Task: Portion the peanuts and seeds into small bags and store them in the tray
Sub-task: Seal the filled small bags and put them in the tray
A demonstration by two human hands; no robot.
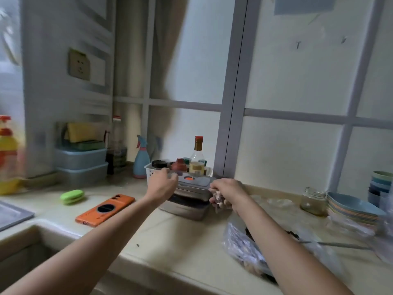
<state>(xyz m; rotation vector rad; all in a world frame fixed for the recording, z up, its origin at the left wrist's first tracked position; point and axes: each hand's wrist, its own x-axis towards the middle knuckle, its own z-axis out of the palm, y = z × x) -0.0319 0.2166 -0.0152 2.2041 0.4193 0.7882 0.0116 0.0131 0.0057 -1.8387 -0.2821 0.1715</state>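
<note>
The small bag (219, 199) of peanuts is bunched in the right hand (228, 193), whose fingers curl round it just beside the right end of the tray lid (192, 180). The left hand (164, 184) grips the left end of that lid. The tray (187, 206) stands stacked on the surface (170, 235), before a basket (150, 172) of bottles. It seems best to lift the lid level with the left hand, then lay the bag in flat.

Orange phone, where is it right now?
Head view: the orange phone lies on the counter, left of centre, right of the green oval object, behind the sink.
</note>
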